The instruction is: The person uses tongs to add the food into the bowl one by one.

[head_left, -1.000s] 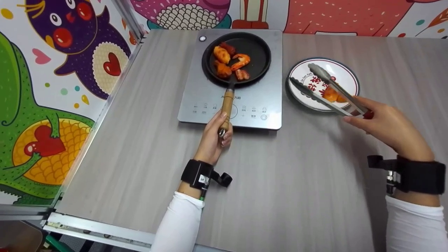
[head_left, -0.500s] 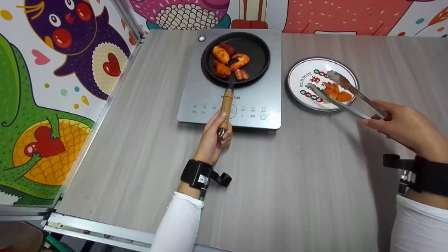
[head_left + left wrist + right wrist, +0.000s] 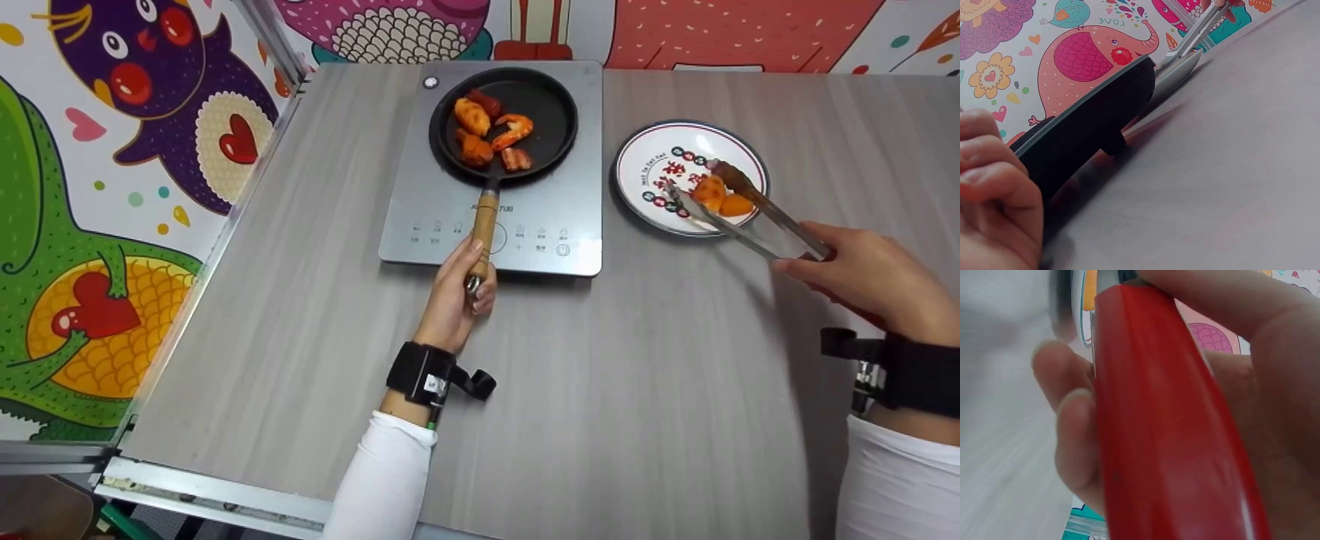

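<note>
- A person stands at a grey wood-grain worktop, seen from above.
- The left hand is curled round the wooden handle of a black frying pan, which sits on a silver induction hob at 12 o'clock.
- In the pan lie four browned pieces, among them a prawn and a chicken piece.
- The right hand grips metal tongs by their red handle, at 2 o'clock from the left hand.
- The tong tips reach over a patterned plate, just right of the hob, and close on an orange piece of food lying there; whether they are pinching it tight cannot be told.
- Judged from this, the step in hand is setting a cooked piece on the plate.
- The next move probably calls for letting the tongs spring apart, lifting them clear, and swinging left to the pan for another piece while the left hand steadies the handle.
</note>
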Demonstrator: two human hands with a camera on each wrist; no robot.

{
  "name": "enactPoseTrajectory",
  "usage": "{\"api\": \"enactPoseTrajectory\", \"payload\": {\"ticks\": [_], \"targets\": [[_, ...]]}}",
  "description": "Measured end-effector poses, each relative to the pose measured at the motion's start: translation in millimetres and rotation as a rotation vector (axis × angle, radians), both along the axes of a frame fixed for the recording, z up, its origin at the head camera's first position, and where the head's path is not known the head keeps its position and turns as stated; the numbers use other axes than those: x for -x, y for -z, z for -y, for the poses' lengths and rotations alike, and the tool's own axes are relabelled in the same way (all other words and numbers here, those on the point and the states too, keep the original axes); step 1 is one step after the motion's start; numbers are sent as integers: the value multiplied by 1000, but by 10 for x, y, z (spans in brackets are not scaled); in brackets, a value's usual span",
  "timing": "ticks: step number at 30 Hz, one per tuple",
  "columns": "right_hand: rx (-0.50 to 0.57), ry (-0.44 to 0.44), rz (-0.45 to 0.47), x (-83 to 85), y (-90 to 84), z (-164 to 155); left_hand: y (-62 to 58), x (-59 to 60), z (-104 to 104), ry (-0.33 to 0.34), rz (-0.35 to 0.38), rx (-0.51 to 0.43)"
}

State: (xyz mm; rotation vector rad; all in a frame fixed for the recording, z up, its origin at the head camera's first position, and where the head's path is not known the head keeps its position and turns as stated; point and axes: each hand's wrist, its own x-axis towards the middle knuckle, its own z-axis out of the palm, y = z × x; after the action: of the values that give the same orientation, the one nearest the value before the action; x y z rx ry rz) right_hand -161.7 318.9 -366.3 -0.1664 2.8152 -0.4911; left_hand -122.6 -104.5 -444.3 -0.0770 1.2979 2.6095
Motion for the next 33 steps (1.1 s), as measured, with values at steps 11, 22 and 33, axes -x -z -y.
{"api": "enactPoseTrajectory", "payload": {"ticks": [11,22,33], "targets": [[54,22,-37,-27,12,44,-2,-1,-6,-9,7,-3],[94,7,-119,-16,26,127,7,-1,-9,-7,0,3],[128,-1,-144,-6,27,158,1,1,-5,-5,-20,0]]}}
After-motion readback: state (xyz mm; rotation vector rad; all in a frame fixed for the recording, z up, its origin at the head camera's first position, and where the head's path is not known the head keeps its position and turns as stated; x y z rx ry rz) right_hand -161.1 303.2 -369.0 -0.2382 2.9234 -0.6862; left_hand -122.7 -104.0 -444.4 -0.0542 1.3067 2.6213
